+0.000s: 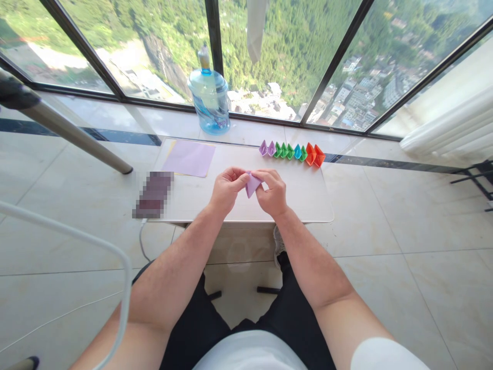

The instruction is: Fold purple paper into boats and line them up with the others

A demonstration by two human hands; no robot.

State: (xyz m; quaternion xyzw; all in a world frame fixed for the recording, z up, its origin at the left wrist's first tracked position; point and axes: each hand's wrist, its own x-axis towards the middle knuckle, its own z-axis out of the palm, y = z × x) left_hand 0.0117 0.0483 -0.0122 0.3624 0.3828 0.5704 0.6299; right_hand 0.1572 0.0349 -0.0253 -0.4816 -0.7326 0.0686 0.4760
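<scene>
A small piece of folded purple paper (252, 185) is pinched between both my hands above the near part of the white table (192, 203). My left hand (228, 187) grips its upper left corner with thumb and fingers. On the other side, my right hand (272, 189) has its thumb and fingers closed on the right edge. The paper's lower end points down toward me. Beyond my hands, a row of folded paper pieces (290, 151) in purple, green, blue and orange stands along the table's far right edge. Flat purple paper sheets (189, 158) lie at the far left.
A pixelated dark object (154, 195) with a cable lies at the table's left edge. A large blue water bottle (210, 100) stands behind the table by the windows. A metal pole (88, 134) slants in from the left, and a white curved tube (122, 257) crosses nearer me.
</scene>
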